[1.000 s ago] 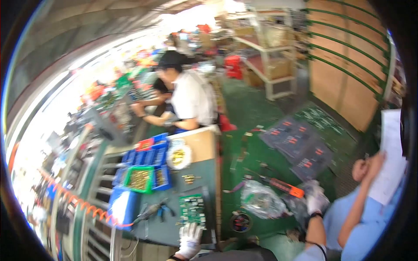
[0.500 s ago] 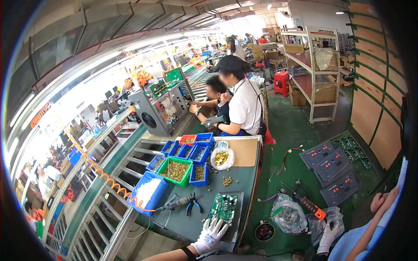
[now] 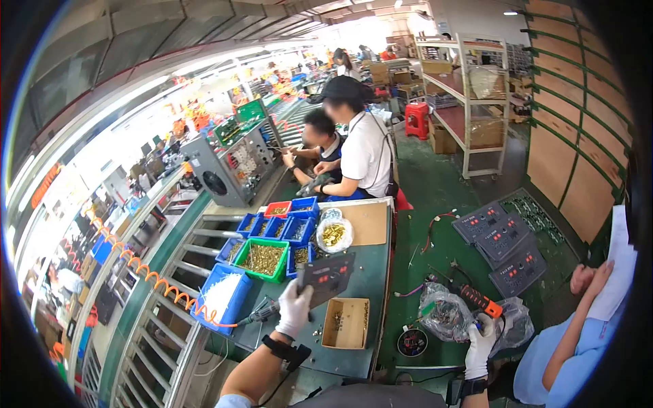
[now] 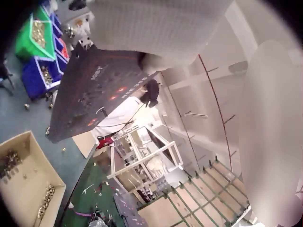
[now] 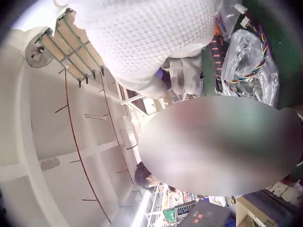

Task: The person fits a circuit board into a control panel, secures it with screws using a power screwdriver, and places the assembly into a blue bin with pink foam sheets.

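Note:
My gloved left hand (image 3: 294, 309) grips the near edge of a dark grey control panel (image 3: 328, 277) with white print and small red parts. It holds the panel tilted above the bench, and in the left wrist view the printed panel face (image 4: 102, 87) fills the middle. Just nearer stands an open cardboard box (image 3: 347, 324) with small brass pieces in it. My gloved right hand (image 3: 481, 347), off to the right beside a clear plastic bag (image 3: 445, 318), has its fingers curled round a small blue thing (image 5: 163, 77), mostly hidden by the glove.
Blue bins and a green bin (image 3: 264, 258) of brass fittings stand left of the panel, with a power screwdriver (image 3: 262, 311) nearby. An orange-and-black tool (image 3: 481, 300) and stacked panels (image 3: 503, 241) lie at right. Two people (image 3: 364, 156) work ahead; another person's arm (image 3: 578, 319) is close on the right.
My left hand has lifted the panel off the bench, uncovering the cardboard box. The green circuit board is out of sight. My right hand has shifted left and up beside the bag.

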`<state>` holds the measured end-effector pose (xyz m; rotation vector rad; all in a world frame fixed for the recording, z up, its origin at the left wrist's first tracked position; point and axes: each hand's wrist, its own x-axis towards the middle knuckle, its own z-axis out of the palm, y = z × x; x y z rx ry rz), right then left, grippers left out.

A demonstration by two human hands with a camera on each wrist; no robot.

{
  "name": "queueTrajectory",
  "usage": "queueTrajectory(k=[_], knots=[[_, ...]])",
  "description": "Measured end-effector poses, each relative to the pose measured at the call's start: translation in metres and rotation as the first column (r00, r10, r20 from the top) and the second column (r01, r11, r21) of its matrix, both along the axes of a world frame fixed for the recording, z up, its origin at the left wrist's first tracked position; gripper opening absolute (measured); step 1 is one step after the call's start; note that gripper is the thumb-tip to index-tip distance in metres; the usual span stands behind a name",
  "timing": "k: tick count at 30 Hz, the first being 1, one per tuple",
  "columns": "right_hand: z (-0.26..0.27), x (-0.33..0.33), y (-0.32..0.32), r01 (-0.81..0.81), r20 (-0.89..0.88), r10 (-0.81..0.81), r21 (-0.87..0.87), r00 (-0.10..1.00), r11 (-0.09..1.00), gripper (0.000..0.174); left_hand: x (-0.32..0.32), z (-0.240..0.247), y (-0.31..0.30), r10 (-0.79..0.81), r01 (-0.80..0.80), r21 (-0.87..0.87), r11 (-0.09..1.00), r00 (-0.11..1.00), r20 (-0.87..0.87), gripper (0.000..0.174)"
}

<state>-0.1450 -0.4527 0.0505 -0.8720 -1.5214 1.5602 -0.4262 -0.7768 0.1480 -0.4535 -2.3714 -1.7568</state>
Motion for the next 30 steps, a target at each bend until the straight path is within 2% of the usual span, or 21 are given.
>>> queueTrajectory(k=[2, 3, 4, 5, 6, 8, 10, 11, 12, 13, 14, 16, 18, 19, 23, 25, 27, 29, 30], knots=[[0.004, -0.005, -0.009, 0.019, -0.1, -0.032, -0.128, 0.994, 0.992, 0.037, 0.004, 0.016, -0.007, -0.077, 0.041, 0.293, 0.955, 0.991, 0.113, 0.014], [0.008, -0.009, -0.014, 0.03, -0.105, -0.044, -0.136, 0.993, 0.99, 0.037, 0.005, 0.021, -0.013, -0.107, 0.061, 0.348, 0.936, 0.988, 0.113, 0.017], [0.015, -0.013, -0.018, -0.064, -0.139, 0.038, -0.185, 0.99, 0.981, 0.037, 0.008, 0.025, -0.019, -0.135, 0.078, 0.401, 0.913, 0.984, 0.116, 0.02], [0.022, -0.016, -0.022, -0.157, -0.172, 0.119, -0.228, 0.978, 0.961, 0.037, 0.019, 0.037, -0.018, -0.196, 0.102, 0.525, 0.845, 0.972, 0.128, 0.026], [0.031, -0.026, -0.03, -0.176, -0.133, 0.161, -0.111, 0.978, 0.978, 0.034, 0.03, 0.047, -0.018, -0.238, 0.134, 0.563, 0.815, 0.964, 0.115, 0.032], [0.048, -0.046, -0.046, -0.272, -0.144, 0.263, -0.051, 0.954, 0.961, 0.035, 0.051, 0.066, -0.014, -0.256, 0.148, 0.59, 0.794, 0.961, 0.104, 0.037], [0.085, -0.065, -0.064, -0.324, 0.002, 0.329, 0.174, 0.944, 0.93, 0.037, 0.07, 0.076, -0.009, -0.244, 0.157, 0.552, 0.819, 0.966, 0.088, 0.039], [0.097, -0.076, -0.073, -0.424, -0.107, 0.424, 0.028, 0.899, 0.905, 0.037, 0.08, 0.08, -0.004, -0.249, 0.163, 0.544, 0.823, 0.964, 0.089, 0.039], [0.109, -0.086, -0.08, -0.502, -0.161, 0.498, 0.013, 0.852, 0.865, 0.038, 0.089, 0.086, 0.0, -0.253, 0.168, 0.536, 0.828, 0.963, 0.089, 0.039], [0.133, -0.091, -0.088, -0.524, -0.056, 0.534, 0.132, 0.844, 0.842, 0.038, 0.099, 0.092, 0.005, -0.264, 0.169, 0.544, 0.822, 0.959, 0.103, 0.038], [0.129, -0.102, -0.093, -0.549, -0.13, 0.563, 0.128, 0.816, 0.826, 0.037, 0.105, 0.095, 0.007, -0.281, 0.182, 0.552, 0.814, 0.955, 0.099, 0.038], [0.136, -0.117, -0.105, -0.513, -0.156, 0.534, 0.159, 0.831, 0.844, 0.036, 0.111, 0.093, 0.009, -0.335, 0.206, 0.568, 0.797, 0.933, 0.131, 0.04], [0.135, -0.127, -0.114, -0.512, -0.314, 0.512, 0.091, 0.799, 0.854, 0.037, 0.115, 0.088, 0.01, -0.33, 0.209, 0.574, 0.792, 0.937, 0.113, 0.04], [0.137, -0.128, -0.117, -0.476, -0.297, 0.5, 0.154, 0.813, 0.866, 0.037, 0.118, 0.089, 0.01, -0.324, 0.211, 0.553, 0.806, 0.939, 0.113, 0.039], [0.128, -0.131, -0.119, -0.448, -0.267, 0.491, 0.206, 0.829, 0.87, 0.037, 0.127, 0.094, 0.015, -0.318, 0.222, 0.518, 0.826, 0.943, 0.103, 0.035], [0.125, -0.133, -0.12, -0.431, -0.278, 0.466, 0.182, 0.84, 0.884, 0.036, 0.128, 0.092, 0.016, -0.335, 0.24, 0.524, 0.817, 0.938, 0.093, 0.031], [0.123, -0.135, -0.122, -0.418, -0.295, 0.446, 0.157, 0.845, 0.895, 0.035, 0.128, 0.089, 0.013, -0.334, 0.265, 0.445, 0.856, 0.939, 0.081, 0.03], [0.121, -0.136, -0.124, -0.326, -0.269, 0.365, 0.179, 0.891, 0.928, 0.034, 0.131, 0.092, 0.018, -0.341, 0.26, 0.475, 0.841, 0.936, 0.091, 0.028], [0.121, -0.134, -0.123, -0.333, -0.276, 0.372, 0.181, 0.886, 0.926, 0.034, 0.133, 0.094, 0.022, -0.352, 0.257, 0.508, 0.822, 0.931, 0.098, 0.025]])
